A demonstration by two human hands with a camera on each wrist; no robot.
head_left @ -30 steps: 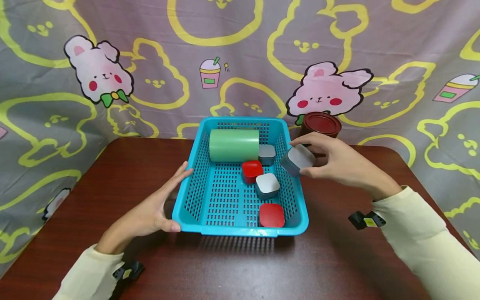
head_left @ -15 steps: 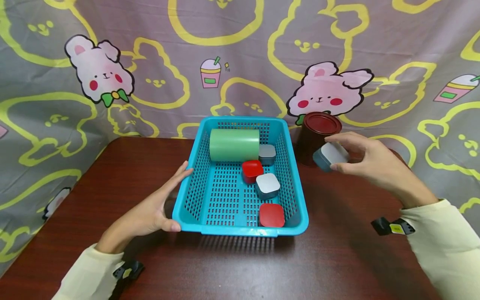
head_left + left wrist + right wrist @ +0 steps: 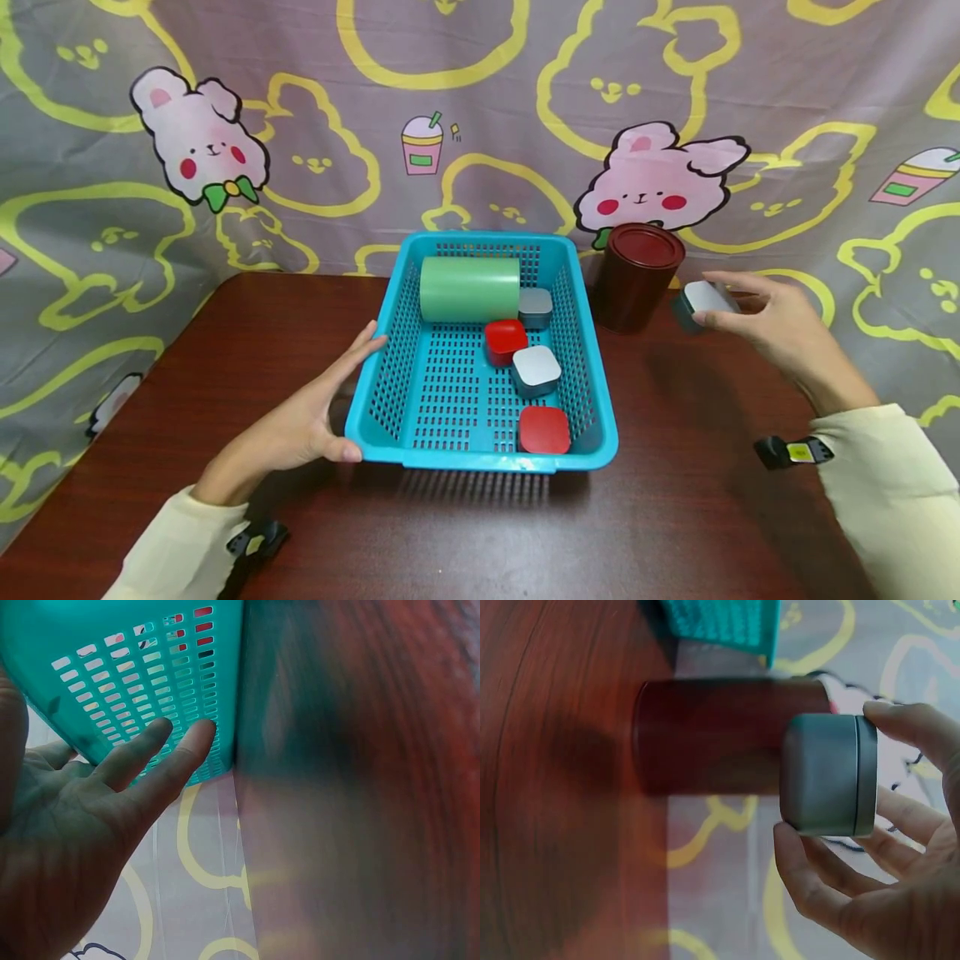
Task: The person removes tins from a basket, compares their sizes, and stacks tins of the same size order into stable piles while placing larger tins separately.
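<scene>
My right hand (image 3: 787, 333) pinches a small grey square tin (image 3: 703, 304) between thumb and fingers, held above the table to the right of a dark red can. In the right wrist view the tin (image 3: 826, 776) shows its side and the seam of its lid, in front of the can (image 3: 705, 739). My left hand (image 3: 300, 417) rests against the left side of a blue perforated basket (image 3: 480, 460), thumb at the front corner. Seen from the left wrist, straight fingers (image 3: 176, 761) touch the basket's outer wall (image 3: 45, 637).
Inside the basket lie a green cylinder (image 3: 468, 289), two red tins (image 3: 506, 340), a white-topped tin (image 3: 536, 368) and a grey tin (image 3: 535, 307). The dark red can (image 3: 637, 279) stands right of the basket. A patterned curtain (image 3: 480, 108) hangs behind the table (image 3: 480, 533).
My right hand has carried the grey tin from over the basket's right rim to the right, past the dark red can. The left hand and basket stay put.
</scene>
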